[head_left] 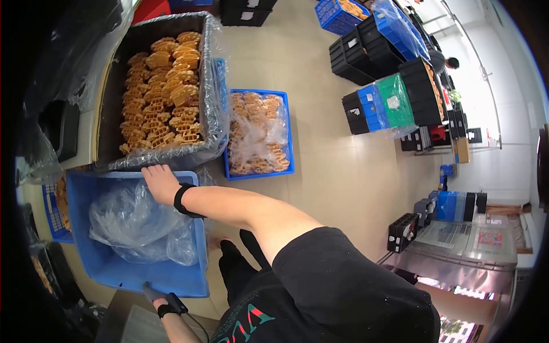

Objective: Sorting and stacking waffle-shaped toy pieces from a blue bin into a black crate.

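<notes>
A large blue plastic bin (171, 280) is tilted between my hands, with crumpled clear plastic sheeting (143, 223) inside it. My right hand (162, 184) grips the bin's far rim, its fingers hooked over the edge beside the waffle crate. At the near rim, my left hand (153, 292) holds the bin's edge; part of its fingers are hidden behind the wall. Just beyond the bin stands a dark crate (209, 97) lined with clear plastic, holding several rows of waffles (163, 94) stood on edge.
A shallow blue crate (290, 131) of plastic-covered waffles sits on the floor right of the dark crate. Another blue basket (54, 214) shows at the left. Stacked black, blue and green crates (380, 103) stand farther right, with a person (443, 61) behind. A metal table (457, 246) is at the lower right.
</notes>
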Demonstrator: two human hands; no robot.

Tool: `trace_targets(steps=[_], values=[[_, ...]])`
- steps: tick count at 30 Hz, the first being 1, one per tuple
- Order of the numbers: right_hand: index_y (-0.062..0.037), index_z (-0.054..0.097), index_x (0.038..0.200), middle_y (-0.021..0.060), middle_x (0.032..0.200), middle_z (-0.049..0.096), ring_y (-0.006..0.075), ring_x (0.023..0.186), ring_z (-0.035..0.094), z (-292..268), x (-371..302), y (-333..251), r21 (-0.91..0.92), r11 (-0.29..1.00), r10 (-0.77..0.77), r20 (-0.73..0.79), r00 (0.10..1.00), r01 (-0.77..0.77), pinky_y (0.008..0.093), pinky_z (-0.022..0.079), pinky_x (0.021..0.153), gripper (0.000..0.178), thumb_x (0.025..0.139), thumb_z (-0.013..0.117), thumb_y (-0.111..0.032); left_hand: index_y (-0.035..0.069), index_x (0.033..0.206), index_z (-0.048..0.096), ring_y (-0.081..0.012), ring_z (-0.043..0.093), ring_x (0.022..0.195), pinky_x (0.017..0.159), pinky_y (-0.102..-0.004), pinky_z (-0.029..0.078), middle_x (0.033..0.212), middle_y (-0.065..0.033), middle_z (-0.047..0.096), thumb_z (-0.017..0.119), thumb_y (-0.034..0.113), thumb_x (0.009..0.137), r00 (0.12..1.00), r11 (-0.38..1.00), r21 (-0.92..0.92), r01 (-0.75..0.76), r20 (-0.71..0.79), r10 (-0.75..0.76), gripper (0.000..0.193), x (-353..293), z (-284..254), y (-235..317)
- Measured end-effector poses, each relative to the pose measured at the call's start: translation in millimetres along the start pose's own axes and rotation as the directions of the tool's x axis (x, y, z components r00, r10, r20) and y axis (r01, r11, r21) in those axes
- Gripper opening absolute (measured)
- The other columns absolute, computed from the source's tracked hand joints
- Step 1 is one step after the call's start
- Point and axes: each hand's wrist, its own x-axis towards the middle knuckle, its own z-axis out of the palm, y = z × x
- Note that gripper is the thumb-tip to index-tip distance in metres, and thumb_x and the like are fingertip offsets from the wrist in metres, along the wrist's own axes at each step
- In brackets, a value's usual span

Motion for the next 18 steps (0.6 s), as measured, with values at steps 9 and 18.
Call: trace_targets(steps=[9, 18], values=[[-0.0036, 0.062, 0.107, 0.0176, 0.108, 0.062, 0.0335, 0.103, 0.059, -103.7, -153.7, 77.8, 0.072, 0.989, 0.122, 0.102, 0.987, -0.130, 0.0424, 0.048, 0.088, 0.032, 0.078, 0.052, -0.011, 0.000, 0.124, 0.047, -0.0315, 0.052, 0.108, 0.094, -0.0456, 0.042, 0.118, -0.0165, 0.054, 0.046, 0.031, 0.086, 0.992, 0.997, -0.073, 0.030, 0.122, -0.021, 0.049, 14.0, 1.5, -5.6], [-0.0063, 0.066, 0.104, 0.0181, 0.103, 0.067, 0.0328, 0.098, 0.063, -104.2, -556.5, 148.5, -0.277, 0.330, 0.929, 0.266, 0.257, -0.903, 0.0426, 0.049, 0.085, 0.028, 0.086, 0.050, -0.020, 0.012, 0.117, 0.049, -0.0221, 0.053, 0.097, 0.086, -0.0389, 0.045, 0.106, -0.0069, 0.056, 0.062, 0.033, 0.086, 0.849, 0.927, -0.018, -0.376, 0.395, 0.352, 0.040, 25.6, -10.8, -18.8]])
